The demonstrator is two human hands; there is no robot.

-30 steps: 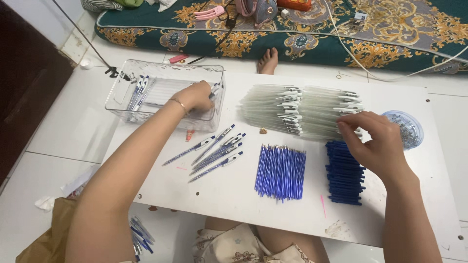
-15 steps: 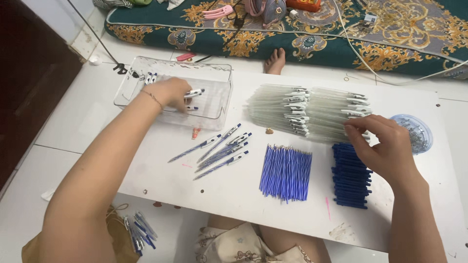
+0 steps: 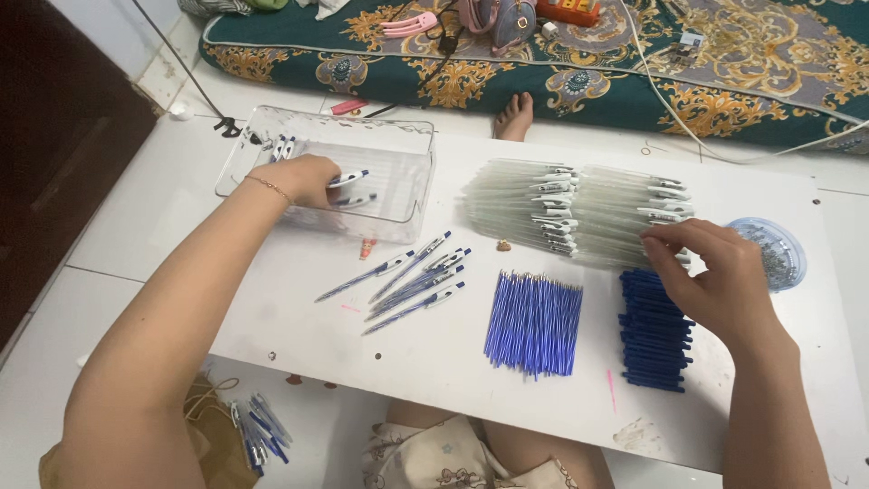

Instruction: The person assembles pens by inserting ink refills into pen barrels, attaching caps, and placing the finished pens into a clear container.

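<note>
Our left hand (image 3: 303, 178) is inside the clear plastic bin (image 3: 398, 167), closed on an assembled pen (image 3: 348, 178); we judge it best released flat, clear of the bin's near wall. Our right hand (image 3: 711, 281) pinches at the clear barrels (image 3: 579, 210). We have open counter (image 3: 272, 299) left of the loose pens (image 3: 412, 281), and its near edge is close.

Bare arms, no sleeves; thin chain bracelet (image 3: 269, 186) on left wrist; floral-print garment (image 3: 425, 457) over lap.
</note>
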